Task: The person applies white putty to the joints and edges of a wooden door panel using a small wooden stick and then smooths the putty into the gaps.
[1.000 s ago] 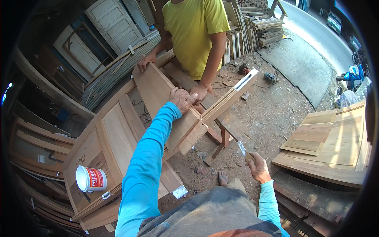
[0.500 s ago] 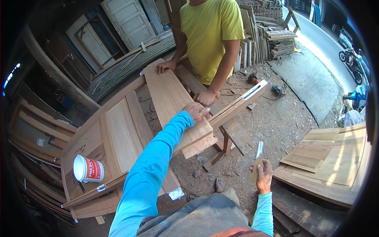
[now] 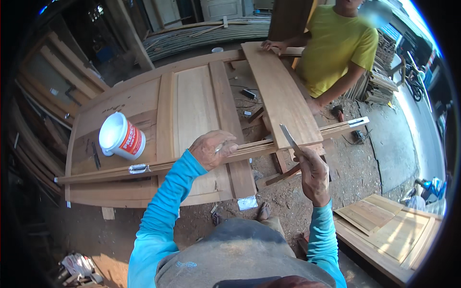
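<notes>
My right hand (image 3: 314, 175) grips a putty knife (image 3: 289, 138), its thin blade tilted up in front of a wide wooden board (image 3: 281, 91). My left hand (image 3: 212, 150) is closed with curled fingers over a long grooved wooden rail (image 3: 261, 148); whether it grips the rail or something small cannot be made out. The rail lies across a panelled wooden door (image 3: 192, 93) and passes by the near end of the board. White filler patches show on the rail near its left part and at its right tip. A white bucket (image 3: 111, 135) with a red label stands on the door.
Across the board, a person in a yellow shirt (image 3: 336, 45) rests both hands on or beside it. A dark narrow tool (image 3: 96, 156) lies by the bucket. More wooden panels (image 3: 384, 225) lie low at the right. A corded power tool (image 3: 357, 137) sits on the ground.
My left hand has left the wide board and moved left over the rail. My right hand has raised the putty knife from low at the right to beside the board. The view has swung right.
</notes>
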Action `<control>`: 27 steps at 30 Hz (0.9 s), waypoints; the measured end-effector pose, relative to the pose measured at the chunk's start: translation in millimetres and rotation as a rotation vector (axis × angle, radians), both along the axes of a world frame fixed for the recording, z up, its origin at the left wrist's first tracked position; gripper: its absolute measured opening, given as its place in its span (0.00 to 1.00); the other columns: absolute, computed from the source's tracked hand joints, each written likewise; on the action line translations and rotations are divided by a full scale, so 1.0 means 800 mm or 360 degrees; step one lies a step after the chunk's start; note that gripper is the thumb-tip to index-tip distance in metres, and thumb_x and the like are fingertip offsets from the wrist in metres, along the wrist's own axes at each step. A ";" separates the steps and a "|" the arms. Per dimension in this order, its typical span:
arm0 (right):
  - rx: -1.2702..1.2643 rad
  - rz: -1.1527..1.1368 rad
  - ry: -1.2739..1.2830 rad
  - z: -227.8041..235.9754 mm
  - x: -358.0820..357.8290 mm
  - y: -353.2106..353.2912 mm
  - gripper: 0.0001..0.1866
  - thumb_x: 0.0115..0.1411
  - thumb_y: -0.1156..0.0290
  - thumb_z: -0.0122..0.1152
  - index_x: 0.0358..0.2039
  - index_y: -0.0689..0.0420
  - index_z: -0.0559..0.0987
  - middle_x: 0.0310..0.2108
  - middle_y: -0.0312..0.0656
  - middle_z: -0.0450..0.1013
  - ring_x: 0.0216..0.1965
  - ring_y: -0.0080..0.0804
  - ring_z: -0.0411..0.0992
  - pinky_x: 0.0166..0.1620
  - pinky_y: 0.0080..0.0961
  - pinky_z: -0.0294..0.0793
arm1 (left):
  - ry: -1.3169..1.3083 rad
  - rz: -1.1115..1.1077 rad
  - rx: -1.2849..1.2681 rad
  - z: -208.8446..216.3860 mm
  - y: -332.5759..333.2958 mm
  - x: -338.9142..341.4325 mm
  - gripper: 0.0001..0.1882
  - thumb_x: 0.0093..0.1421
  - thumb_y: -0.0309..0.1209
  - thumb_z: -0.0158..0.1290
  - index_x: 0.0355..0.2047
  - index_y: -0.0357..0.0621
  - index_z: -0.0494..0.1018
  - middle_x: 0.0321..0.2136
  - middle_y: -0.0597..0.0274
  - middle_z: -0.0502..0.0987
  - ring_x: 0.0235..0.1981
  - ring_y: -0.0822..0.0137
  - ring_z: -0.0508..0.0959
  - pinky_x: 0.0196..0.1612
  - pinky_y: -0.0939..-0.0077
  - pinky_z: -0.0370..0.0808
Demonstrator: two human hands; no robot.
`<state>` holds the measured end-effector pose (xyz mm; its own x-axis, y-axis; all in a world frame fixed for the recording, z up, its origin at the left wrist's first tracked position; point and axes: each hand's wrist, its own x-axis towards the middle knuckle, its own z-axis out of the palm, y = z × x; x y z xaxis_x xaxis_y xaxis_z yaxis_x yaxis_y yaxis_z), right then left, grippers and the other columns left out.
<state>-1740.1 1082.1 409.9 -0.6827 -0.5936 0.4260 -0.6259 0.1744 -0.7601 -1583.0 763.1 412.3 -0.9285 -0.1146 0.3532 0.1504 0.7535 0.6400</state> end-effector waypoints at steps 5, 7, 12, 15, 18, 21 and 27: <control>0.0137 0.0655 0.0683 0.076 0.093 -0.217 0.15 0.66 0.81 0.60 0.52 0.57 0.82 0.43 0.50 0.81 0.42 0.52 0.80 0.46 0.43 0.79 | 0.0045 0.0172 0.0268 -0.031 0.029 0.171 0.18 0.69 0.40 0.63 0.49 0.38 0.81 0.46 0.45 0.83 0.48 0.44 0.84 0.52 0.58 0.81; 0.0144 0.0947 0.0972 0.099 0.139 -0.307 0.17 0.65 0.80 0.60 0.53 0.52 0.81 0.40 0.44 0.80 0.39 0.51 0.79 0.45 0.43 0.78 | 0.0039 0.0321 0.0448 -0.046 0.043 0.238 0.18 0.69 0.40 0.63 0.50 0.39 0.81 0.47 0.45 0.83 0.48 0.45 0.84 0.53 0.59 0.80; 0.0436 0.1176 0.1440 0.116 0.230 -0.527 0.15 0.69 0.73 0.54 0.53 0.53 0.84 0.42 0.48 0.82 0.44 0.53 0.81 0.49 0.48 0.80 | 0.0073 0.0717 0.0684 -0.074 0.087 0.358 0.19 0.66 0.38 0.66 0.51 0.39 0.82 0.46 0.47 0.84 0.48 0.47 0.85 0.51 0.59 0.82; 0.0563 0.1207 0.1670 0.109 0.272 -0.640 0.15 0.70 0.71 0.54 0.51 0.53 0.85 0.43 0.50 0.83 0.47 0.53 0.83 0.48 0.49 0.82 | 0.0182 0.1036 0.0675 -0.092 0.114 0.411 0.18 0.65 0.38 0.67 0.49 0.39 0.83 0.45 0.48 0.85 0.46 0.48 0.86 0.49 0.60 0.83; 0.0762 0.1223 0.1885 0.097 0.301 -0.720 0.14 0.71 0.68 0.55 0.49 0.55 0.85 0.44 0.52 0.84 0.48 0.54 0.83 0.48 0.49 0.83 | 0.0281 0.1252 0.0792 -0.104 0.128 0.448 0.17 0.66 0.38 0.67 0.47 0.38 0.84 0.44 0.48 0.86 0.43 0.48 0.86 0.46 0.61 0.83; 0.1050 0.1270 0.1958 0.077 0.342 -0.769 0.13 0.69 0.69 0.58 0.49 0.56 0.86 0.46 0.53 0.84 0.49 0.53 0.83 0.50 0.49 0.83 | 0.0231 0.1464 0.0823 -0.113 0.139 0.483 0.17 0.66 0.39 0.66 0.46 0.37 0.84 0.41 0.47 0.86 0.42 0.47 0.87 0.45 0.61 0.83; 0.1704 0.1469 0.1276 0.080 0.378 -0.792 0.11 0.67 0.71 0.62 0.47 0.57 0.87 0.41 0.53 0.84 0.45 0.50 0.84 0.46 0.46 0.82 | 0.0243 0.1811 0.0783 -0.117 0.148 0.534 0.15 0.66 0.36 0.66 0.43 0.35 0.84 0.42 0.46 0.86 0.44 0.48 0.87 0.48 0.61 0.82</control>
<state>-1437.5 448.6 473.7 0.2358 -0.8957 -0.3771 -0.9659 -0.2586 0.0102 -1155.7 881.7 319.1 -0.1694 -0.9755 0.1406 -0.3314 0.1907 0.9240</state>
